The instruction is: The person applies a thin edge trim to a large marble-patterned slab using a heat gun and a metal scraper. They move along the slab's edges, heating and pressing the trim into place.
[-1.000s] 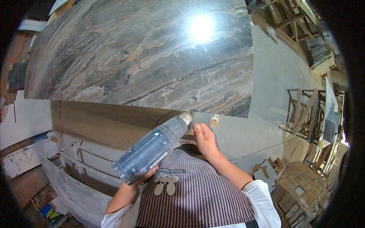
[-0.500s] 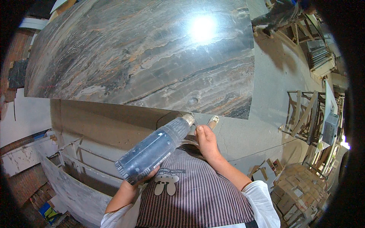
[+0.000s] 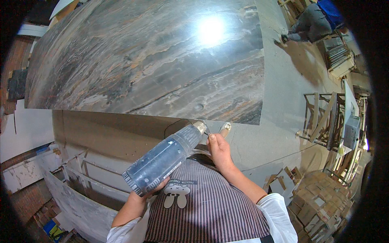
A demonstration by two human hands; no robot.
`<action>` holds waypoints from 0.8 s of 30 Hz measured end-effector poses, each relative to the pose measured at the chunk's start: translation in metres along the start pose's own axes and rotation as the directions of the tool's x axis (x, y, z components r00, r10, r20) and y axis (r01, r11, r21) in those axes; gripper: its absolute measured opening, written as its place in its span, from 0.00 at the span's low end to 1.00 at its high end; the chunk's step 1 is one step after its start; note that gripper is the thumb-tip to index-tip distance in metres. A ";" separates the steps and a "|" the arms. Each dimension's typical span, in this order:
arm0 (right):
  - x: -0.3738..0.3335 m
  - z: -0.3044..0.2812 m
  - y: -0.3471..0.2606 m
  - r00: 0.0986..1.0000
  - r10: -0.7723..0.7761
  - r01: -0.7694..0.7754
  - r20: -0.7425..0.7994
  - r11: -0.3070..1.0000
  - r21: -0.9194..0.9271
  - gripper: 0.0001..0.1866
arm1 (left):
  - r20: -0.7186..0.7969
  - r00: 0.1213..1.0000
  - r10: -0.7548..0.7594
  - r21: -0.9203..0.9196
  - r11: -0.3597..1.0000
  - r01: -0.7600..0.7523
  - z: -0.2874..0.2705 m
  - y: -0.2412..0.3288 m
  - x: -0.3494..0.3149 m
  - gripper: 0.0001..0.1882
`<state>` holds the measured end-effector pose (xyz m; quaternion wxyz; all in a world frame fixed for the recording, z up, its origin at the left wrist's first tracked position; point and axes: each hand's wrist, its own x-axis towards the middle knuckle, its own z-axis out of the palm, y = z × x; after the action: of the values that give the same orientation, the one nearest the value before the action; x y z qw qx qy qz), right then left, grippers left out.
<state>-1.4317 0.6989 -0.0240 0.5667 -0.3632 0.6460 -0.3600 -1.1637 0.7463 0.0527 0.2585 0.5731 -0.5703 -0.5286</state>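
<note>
A dark blue heat gun [image 3: 164,158] slants across in front of my striped apron. My left hand [image 3: 161,186] grips it from underneath, mostly hidden by its body. Its metal nozzle [image 3: 199,126] points up and right, close to the near edge of a large grey, marble-patterned slab [image 3: 162,69]. Beside the nozzle, my right hand [image 3: 219,150] is closed in a pinch on a thin dark tool [image 3: 208,130]. The tool's tip lies near the nozzle mouth; its exact kind is too small to make out.
A shoe [image 3: 225,128] shows beyond my right hand. At the left stands a whitish trough-like frame [image 3: 81,198]. To the right are a metal rack [image 3: 322,117] and stacked cardboard [image 3: 318,200]. Another person [image 3: 314,24] is low down at the upper right.
The slab sits slightly further left in view, and the other person at upper right shows more fully, bent low. My hands, the heat gun and the thin tool hold nearly the same position.
</note>
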 end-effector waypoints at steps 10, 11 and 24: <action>0.000 -0.010 -0.003 1.000 -0.027 0.027 -0.013 1.000 -0.005 0.17 | 0.048 0.991 0.128 0.170 0.976 -0.135 0.010 -0.012 0.001 0.21; 0.000 -0.011 -0.003 1.000 -0.023 0.023 -0.010 1.000 0.005 0.17 | 0.052 0.996 0.070 0.099 0.992 -0.075 0.011 -0.016 -0.002 0.21; 0.002 -0.026 -0.004 0.999 0.002 0.000 0.040 0.999 -0.042 0.17 | 0.036 0.992 -0.117 -0.040 0.992 0.119 0.028 0.005 -0.009 0.21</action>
<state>-1.4576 0.6962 -0.0185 0.5720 -0.3820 0.6420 -0.3386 -1.1888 0.7618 0.0511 0.2291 0.5913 -0.5285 -0.5643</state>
